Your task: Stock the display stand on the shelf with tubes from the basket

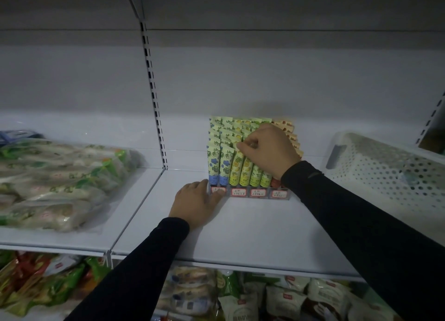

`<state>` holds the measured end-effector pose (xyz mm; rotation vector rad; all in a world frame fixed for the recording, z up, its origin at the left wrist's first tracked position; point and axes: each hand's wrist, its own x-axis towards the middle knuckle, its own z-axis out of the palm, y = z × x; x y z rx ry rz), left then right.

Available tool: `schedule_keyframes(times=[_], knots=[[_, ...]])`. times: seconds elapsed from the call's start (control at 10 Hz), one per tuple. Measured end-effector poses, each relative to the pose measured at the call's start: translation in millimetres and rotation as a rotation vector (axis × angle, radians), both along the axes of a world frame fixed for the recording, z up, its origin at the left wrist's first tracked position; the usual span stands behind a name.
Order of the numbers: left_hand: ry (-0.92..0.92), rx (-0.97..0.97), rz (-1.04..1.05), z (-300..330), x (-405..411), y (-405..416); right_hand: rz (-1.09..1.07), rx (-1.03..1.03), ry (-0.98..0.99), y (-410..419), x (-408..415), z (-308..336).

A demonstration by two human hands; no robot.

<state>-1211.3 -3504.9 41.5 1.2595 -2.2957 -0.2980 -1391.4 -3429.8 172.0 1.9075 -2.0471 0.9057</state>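
Note:
A clear tiered display stand (250, 193) sits at the back of the white shelf (252, 236), filled with rows of upright tubes: blue-capped ones (218, 165) on the left, yellow-green ones (240, 169) in the middle, orange ones (290, 132) on the right. My right hand (267, 149) reaches over the middle rows and pinches the top of a yellow-green tube. My left hand (195, 202) rests on the shelf, its fingers touching the stand's front left corner. The white perforated basket (390, 169) stands at the right; its contents are not visible.
Clear bags of packaged goods (57, 183) lie on the neighbouring shelf at the left, past a slotted upright (156, 108). Snack packets (265, 296) fill the shelf below. Another shelf overhangs above.

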Motion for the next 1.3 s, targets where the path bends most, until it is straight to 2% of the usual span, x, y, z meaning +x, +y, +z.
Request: schedule_keyframes(times=[0.1,0.2,0.4,0.7,1.0,1.3], knots=[[0.156,0.069,-0.004,9.1,3.5,0.7,0.042,-0.027,-0.022,0.7,4.0,0.8],[0.300,0.030,0.000,24.5,2.0,5.3,0.065,-0.002,-0.008,-1.3,10.0,-1.2],[0.393,0.063,0.035,40.2,-8.0,11.0,0.030,0.008,-0.012,-9.0,14.6,-4.0],[0.389,0.095,0.048,38.5,-7.9,10.5,0.020,0.003,0.028,-11.0,17.0,-4.4],[0.238,0.097,0.054,49.4,0.1,16.4,0.038,-0.055,-0.049,9.9,3.4,5.9],[0.162,-0.074,0.001,63.8,9.1,36.5,-0.044,-0.162,-0.151,63.2,-38.9,-0.6]])
